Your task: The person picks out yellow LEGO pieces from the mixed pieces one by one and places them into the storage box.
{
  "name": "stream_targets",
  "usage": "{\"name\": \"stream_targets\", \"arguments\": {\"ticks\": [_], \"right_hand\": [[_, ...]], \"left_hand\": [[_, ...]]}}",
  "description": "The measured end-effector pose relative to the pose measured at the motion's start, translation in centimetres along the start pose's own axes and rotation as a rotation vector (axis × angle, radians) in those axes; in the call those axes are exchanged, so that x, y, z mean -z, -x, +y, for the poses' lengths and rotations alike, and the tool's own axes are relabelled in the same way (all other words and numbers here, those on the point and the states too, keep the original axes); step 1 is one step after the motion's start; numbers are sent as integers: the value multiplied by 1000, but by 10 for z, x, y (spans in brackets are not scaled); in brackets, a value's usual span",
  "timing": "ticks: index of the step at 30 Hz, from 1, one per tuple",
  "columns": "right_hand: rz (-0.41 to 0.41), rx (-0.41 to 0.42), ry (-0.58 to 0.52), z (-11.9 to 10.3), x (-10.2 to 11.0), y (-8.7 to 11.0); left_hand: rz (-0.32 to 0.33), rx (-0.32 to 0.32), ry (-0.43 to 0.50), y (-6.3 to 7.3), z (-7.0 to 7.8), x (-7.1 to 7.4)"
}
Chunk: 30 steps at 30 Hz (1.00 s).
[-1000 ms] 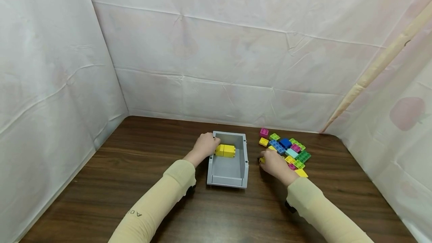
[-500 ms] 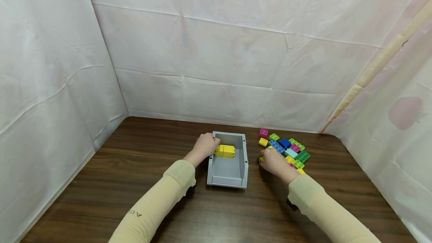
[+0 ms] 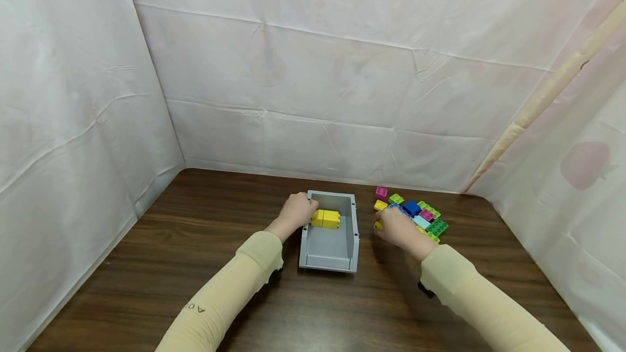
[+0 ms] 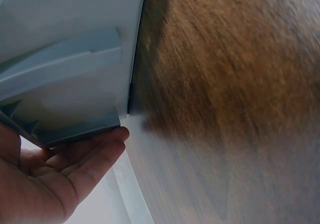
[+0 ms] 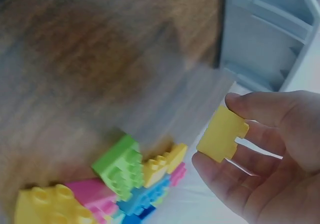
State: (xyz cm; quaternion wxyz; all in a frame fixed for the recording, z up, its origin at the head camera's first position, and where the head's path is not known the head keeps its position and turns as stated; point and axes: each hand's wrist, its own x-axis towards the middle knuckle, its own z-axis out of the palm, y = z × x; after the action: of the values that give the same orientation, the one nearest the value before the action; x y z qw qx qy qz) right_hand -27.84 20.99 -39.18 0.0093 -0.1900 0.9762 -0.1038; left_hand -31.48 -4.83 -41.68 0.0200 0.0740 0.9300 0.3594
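My left hand [image 3: 297,212] holds the left side of a grey plastic bin [image 3: 329,243], its fingertips over the rim near the back corner. In the left wrist view, its fingers lie against the bin's outer wall [image 4: 65,6]. Two yellow toy building bricks [image 3: 325,219] sit side by side in the bin. My right hand [image 3: 398,228] pinches another yellow building brick [image 5: 220,134] between thumb and fingers, studs toward the palm. It is right of the bin, at the near left side of a cluster of bricks.
The cluster on the wooden table [image 3: 161,265] includes a dark blue brick [image 3: 412,208], a dark green brick [image 3: 437,227] and a light blue brick [image 3: 421,221]. A magenta brick [image 3: 381,192] and a yellow brick [image 3: 380,205] lie at its far left. White curtains [image 3: 293,69] surround the table.
My right hand has risen slightly with the yellow brick pinched in it, and its forearm has shifted right. My left hand and the bin have stayed almost in place.
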Motion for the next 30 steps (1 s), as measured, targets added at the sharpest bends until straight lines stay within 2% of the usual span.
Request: {"name": "stream_targets", "arguments": {"ticks": [10,30], "right_hand": [[-43,60,-19,-10,26,-8],[9,165,-26,-51,48,-13]], "left_hand": [[5,-14,-9,0,1,0],[-21,17,18,0,0,1]]}}
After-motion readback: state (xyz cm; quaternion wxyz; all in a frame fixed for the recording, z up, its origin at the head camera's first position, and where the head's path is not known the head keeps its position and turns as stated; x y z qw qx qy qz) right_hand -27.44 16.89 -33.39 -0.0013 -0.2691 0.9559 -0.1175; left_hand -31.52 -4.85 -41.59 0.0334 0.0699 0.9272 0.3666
